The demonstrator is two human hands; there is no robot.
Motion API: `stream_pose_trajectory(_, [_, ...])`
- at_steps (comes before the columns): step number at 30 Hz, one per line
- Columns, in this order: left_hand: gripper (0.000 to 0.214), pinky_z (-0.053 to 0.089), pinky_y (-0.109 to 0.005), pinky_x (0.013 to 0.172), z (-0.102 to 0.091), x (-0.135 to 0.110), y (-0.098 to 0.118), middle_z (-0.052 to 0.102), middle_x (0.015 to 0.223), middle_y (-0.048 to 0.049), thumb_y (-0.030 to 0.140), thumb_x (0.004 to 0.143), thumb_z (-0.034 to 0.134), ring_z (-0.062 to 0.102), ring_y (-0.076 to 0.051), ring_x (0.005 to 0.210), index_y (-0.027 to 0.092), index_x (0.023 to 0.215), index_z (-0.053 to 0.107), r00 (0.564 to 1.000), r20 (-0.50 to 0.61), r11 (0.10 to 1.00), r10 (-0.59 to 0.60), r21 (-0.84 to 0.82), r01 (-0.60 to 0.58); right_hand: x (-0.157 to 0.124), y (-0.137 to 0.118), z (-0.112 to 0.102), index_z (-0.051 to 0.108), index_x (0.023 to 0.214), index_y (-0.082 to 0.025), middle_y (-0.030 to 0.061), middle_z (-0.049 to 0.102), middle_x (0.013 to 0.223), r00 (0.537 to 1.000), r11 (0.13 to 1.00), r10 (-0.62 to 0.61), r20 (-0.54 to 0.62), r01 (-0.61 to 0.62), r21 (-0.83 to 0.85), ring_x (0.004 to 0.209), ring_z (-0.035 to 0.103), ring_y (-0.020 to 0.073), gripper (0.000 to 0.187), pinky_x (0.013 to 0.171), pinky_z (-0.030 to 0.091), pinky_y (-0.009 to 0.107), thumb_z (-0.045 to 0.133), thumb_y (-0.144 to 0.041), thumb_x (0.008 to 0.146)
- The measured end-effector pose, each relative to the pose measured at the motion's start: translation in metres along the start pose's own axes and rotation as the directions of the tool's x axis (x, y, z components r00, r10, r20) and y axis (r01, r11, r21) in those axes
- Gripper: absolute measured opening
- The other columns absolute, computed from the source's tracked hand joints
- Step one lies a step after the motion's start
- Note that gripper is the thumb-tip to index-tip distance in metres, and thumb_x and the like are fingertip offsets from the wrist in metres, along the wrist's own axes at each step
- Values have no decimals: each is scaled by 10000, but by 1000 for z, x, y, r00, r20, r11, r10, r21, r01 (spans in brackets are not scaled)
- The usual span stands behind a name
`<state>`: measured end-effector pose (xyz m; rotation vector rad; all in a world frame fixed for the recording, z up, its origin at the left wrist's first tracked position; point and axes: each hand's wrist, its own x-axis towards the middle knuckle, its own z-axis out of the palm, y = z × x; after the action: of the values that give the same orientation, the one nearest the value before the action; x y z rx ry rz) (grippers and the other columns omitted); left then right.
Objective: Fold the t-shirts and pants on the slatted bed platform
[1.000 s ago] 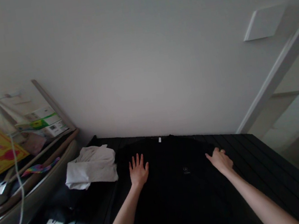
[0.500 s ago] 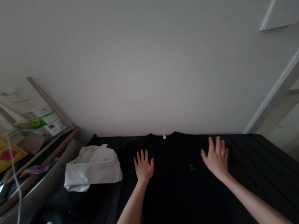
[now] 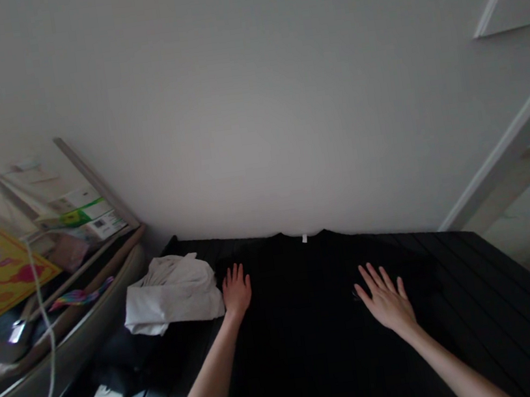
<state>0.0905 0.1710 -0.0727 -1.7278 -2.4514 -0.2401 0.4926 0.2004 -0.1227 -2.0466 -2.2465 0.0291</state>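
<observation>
Spread over the black planked table, at six o'clock from mid-view: the black garment. Likeliest trouble there: rucked fabric, if dragged by unevenly pressing palms. Next, at eight o'clock: a spoiled fold in the pale cloth, if bumped sideways by the left hand, just beside. Counted: one table, one garment, one pale cloth, two hands. Left at seven o'clock, palm down, released; right hand between four and five, flat, fingers fanned, grasping nothing. Smallest, near five o'clock: one white tag.
</observation>
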Motion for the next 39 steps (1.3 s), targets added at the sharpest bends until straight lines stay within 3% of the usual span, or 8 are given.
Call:
stream_pose_trajectory(4, [562, 238, -437, 1133, -2, 8, -26, 375, 1501, -108, 424, 964, 294, 269, -305, 1408, 133, 1433, 401, 996, 0, 995, -86, 57, 86, -2, -3, -4, 167, 1510, -288, -1, 123, 1597, 999, 999, 45, 14, -45, -10, 1447, 13, 354, 674, 1115, 56, 636, 188, -615, 921])
stream_pose_trajectory(8, [583, 190, -458, 1149, -9, 3, -17, 342, 1508, -162, 410, 961, 305, 208, -341, 1423, 62, 1415, 414, 993, -13, 989, -120, 81, 120, -2, -4, -9, 159, 1509, -303, -10, 99, 1601, 997, 998, 68, 29, -68, 0, 1441, 19, 380, 668, 1108, 35, 644, 172, -618, 920])
stream_pose_trajectory(16, [512, 213, -469, 1159, -33, -104, 16, 314, 1536, -38, 406, 970, 329, 209, -256, 1436, 220, 1444, 381, 958, 100, 962, 270, -59, -265, -16, -6, -36, 184, 1514, -216, 72, 138, 1595, 999, 998, 29, 19, -30, 58, 1451, 34, 319, 663, 1120, 88, 600, 208, -544, 938])
stream_pose_trajectory(22, [473, 295, -469, 1135, -54, -189, -32, 404, 1489, -68, 318, 948, 359, 257, -258, 1420, 189, 1392, 455, 978, -48, 972, 201, -111, -206, -116, 22, -45, 473, 1363, -138, 150, 252, 1547, 989, 997, -32, -143, 22, -73, 1389, 241, 386, 568, 1070, 272, 556, 368, -419, 881])
stream_pose_trajectory(28, [466, 450, -490, 1018, -52, -275, -56, 523, 1396, -57, 253, 892, 399, 407, -277, 1341, 270, 1342, 521, 972, -159, 970, 175, -142, -198, -221, 51, -38, 483, 1366, -129, 220, 338, 1486, 996, 989, 79, -46, -84, -122, 921, 639, 356, 614, 673, 519, 484, 306, -436, 865])
stream_pose_trajectory(33, [445, 428, -458, 1055, -82, -314, -34, 516, 1403, -35, 232, 893, 437, 416, -254, 1338, 295, 1325, 526, 914, -128, 893, 384, -202, -403, -275, 57, -49, 540, 1338, -255, 110, 436, 1462, 994, 994, -109, -3, 109, 17, 1314, 398, 405, 658, 989, 404, 588, 497, -571, 762])
stream_pose_trajectory(36, [445, 419, -449, 1066, -102, -330, -10, 502, 1416, -34, 310, 880, 526, 422, -253, 1332, 304, 1325, 512, 841, 13, 803, 541, -306, -512, -302, 48, -59, 423, 1413, -360, 17, 307, 1539, 910, 927, -361, 202, 327, 183, 1395, 274, 370, 823, 1081, 331, 563, 669, -492, 640])
stream_pose_trajectory(39, [697, 309, -596, 1103, -107, -346, 17, 365, 1513, -38, 479, 754, 677, 295, -351, 1392, 318, 1388, 434, 745, 164, 741, 646, -368, -562, -321, 30, -64, 276, 1471, -388, -7, 164, 1578, 873, 899, -434, 222, 403, 172, 1403, 234, 391, 975, 1090, 292, 606, 682, -293, 589])
